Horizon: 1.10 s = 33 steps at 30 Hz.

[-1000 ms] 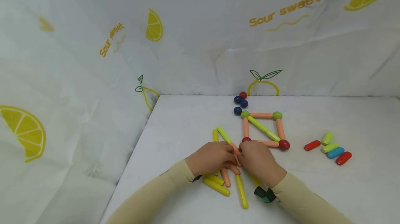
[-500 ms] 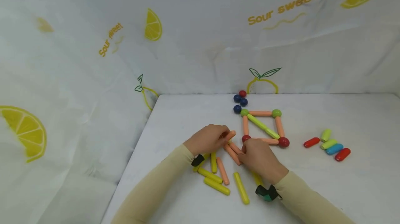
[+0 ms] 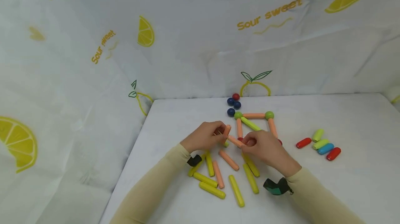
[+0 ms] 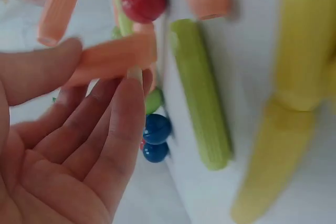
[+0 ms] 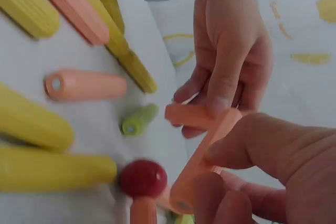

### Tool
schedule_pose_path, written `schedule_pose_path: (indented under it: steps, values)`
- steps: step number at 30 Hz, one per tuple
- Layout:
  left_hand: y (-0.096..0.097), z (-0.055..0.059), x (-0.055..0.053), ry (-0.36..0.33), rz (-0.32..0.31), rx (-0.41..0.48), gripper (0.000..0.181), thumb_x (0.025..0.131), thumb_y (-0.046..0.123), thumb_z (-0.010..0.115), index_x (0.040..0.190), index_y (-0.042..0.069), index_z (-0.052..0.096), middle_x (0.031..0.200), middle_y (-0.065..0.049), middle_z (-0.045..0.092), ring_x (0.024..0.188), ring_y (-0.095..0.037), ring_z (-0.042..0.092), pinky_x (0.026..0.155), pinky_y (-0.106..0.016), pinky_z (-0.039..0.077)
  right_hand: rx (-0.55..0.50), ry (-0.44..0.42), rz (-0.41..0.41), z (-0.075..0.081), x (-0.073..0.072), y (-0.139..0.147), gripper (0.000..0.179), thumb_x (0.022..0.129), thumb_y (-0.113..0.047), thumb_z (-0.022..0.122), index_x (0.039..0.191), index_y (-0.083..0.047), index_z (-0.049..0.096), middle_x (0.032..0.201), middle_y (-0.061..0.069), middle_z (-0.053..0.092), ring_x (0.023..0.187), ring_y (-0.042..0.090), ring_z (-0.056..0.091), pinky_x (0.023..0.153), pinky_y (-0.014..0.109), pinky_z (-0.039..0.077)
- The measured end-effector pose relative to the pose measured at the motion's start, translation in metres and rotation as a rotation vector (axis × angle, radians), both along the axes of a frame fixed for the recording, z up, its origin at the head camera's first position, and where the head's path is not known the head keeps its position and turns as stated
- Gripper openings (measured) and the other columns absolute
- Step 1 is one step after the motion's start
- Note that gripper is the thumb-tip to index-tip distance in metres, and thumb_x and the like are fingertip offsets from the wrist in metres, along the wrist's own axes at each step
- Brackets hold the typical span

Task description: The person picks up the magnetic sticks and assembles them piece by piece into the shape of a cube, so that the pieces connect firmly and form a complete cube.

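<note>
The right hand (image 3: 267, 149) now holds up one orange stick (image 3: 235, 141) (its neighbor (image 3: 229, 160) stays down), and the left hand (image 3: 204, 136) still pinches another stick (image 3: 227, 130).

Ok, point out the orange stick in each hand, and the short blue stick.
Orange stick (image 4: 118, 56) in the left hand (image 4: 68, 163): left wrist view, middle of its side.
Orange stick (image 5: 197, 169) in the right hand (image 5: 286, 156): right wrist view, bare part of its side.
Short blue stick (image 3: 325, 149): head view, middle of its upper side.
</note>
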<state>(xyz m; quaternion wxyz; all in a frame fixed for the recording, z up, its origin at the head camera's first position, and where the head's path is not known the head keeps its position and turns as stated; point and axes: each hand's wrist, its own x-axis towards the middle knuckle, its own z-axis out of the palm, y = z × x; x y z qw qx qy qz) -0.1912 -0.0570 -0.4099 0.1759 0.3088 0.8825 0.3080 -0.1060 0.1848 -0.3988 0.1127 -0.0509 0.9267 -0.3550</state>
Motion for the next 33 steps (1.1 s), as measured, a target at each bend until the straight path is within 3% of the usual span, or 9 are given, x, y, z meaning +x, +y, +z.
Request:
schedule_pose_path:
  steps: [3, 6, 11, 14, 17, 22, 28, 33]
  values:
    - [0.012, 0.008, -0.012, 0.029, 0.044, 0.037, 0.025, 0.114, 0.028, 0.058, 0.135, 0.015, 0.062, 0.118, 0.004, 0.075, 0.109, -0.009, 0.070, 0.095, -0.027, 0.058, -0.010, 0.037, -0.018, 0.003, -0.016, 0.024, 0.022, 0.093, -0.030, 0.083, 0.103, -0.011, 0.078, 0.096, 0.006, 0.074, 0.083, 0.021, 0.061, 0.066, 0.031, 0.050]
    - [0.030, 0.010, -0.027, 0.067, 0.088, 0.069, 0.025, 0.114, 0.026, 0.057, 0.136, 0.013, 0.058, 0.120, 0.000, 0.074, 0.110, -0.013, 0.070, 0.094, -0.028, 0.058, -0.031, 0.066, -0.035, 0.002, -0.034, 0.048, 0.025, 0.096, -0.034, 0.079, 0.107, -0.012, 0.076, 0.110, 0.010, 0.075, 0.093, 0.024, 0.064, 0.070, 0.031, 0.053]
    - [0.059, -0.001, -0.047, 0.095, 0.150, 0.131, 0.030, 0.115, 0.029, 0.054, 0.140, 0.012, 0.056, 0.129, -0.003, 0.073, 0.114, -0.013, 0.070, 0.095, -0.025, 0.058, -0.110, 0.083, -0.075, -0.005, -0.055, 0.081, 0.036, 0.101, -0.028, 0.071, 0.133, -0.010, 0.067, 0.126, 0.016, 0.072, 0.098, 0.025, 0.073, 0.077, 0.035, 0.062]
    - [0.071, -0.007, -0.055, 0.103, 0.173, 0.127, 0.030, 0.116, 0.028, 0.053, 0.140, 0.011, 0.054, 0.131, -0.003, 0.072, 0.114, -0.012, 0.069, 0.096, -0.025, 0.056, -0.138, 0.116, -0.090, -0.008, -0.066, 0.094, 0.041, 0.102, -0.021, 0.070, 0.139, -0.006, 0.063, 0.130, 0.021, 0.069, 0.103, 0.030, 0.077, 0.081, 0.040, 0.066]
    - [0.077, -0.011, -0.059, 0.115, 0.183, 0.109, 0.026, 0.116, 0.026, 0.053, 0.137, 0.012, 0.054, 0.127, -0.004, 0.072, 0.109, -0.013, 0.068, 0.094, -0.026, 0.056, -0.181, 0.139, -0.097, -0.009, -0.076, 0.102, 0.038, 0.103, -0.018, 0.070, 0.137, -0.002, 0.064, 0.132, 0.024, 0.068, 0.109, 0.036, 0.076, 0.084, 0.045, 0.068]
    - [0.080, -0.013, -0.063, 0.118, 0.191, 0.088, 0.021, 0.116, 0.026, 0.053, 0.134, 0.015, 0.054, 0.122, -0.003, 0.074, 0.107, -0.013, 0.068, 0.090, -0.027, 0.057, -0.161, 0.163, -0.114, -0.012, -0.089, 0.111, 0.039, 0.104, -0.018, 0.071, 0.138, -0.002, 0.062, 0.134, 0.025, 0.068, 0.111, 0.037, 0.076, 0.083, 0.045, 0.067]
    - [0.077, -0.018, -0.065, 0.123, 0.182, 0.064, 0.025, 0.112, 0.025, 0.062, 0.135, 0.016, 0.057, 0.129, -0.004, 0.073, 0.115, -0.014, 0.071, 0.096, -0.026, 0.059, -0.127, 0.146, -0.115, -0.021, -0.095, 0.111, 0.036, 0.103, -0.020, 0.072, 0.133, -0.002, 0.064, 0.131, 0.026, 0.070, 0.104, 0.034, 0.077, 0.081, 0.043, 0.066]
    - [0.077, -0.019, -0.070, 0.151, 0.156, 0.010, 0.026, 0.111, 0.026, 0.063, 0.134, 0.016, 0.059, 0.131, -0.003, 0.074, 0.118, -0.014, 0.070, 0.100, -0.027, 0.058, -0.046, 0.152, -0.105, -0.023, -0.099, 0.113, 0.038, 0.101, -0.023, 0.074, 0.131, -0.001, 0.066, 0.128, 0.026, 0.072, 0.110, 0.038, 0.073, 0.080, 0.039, 0.059]
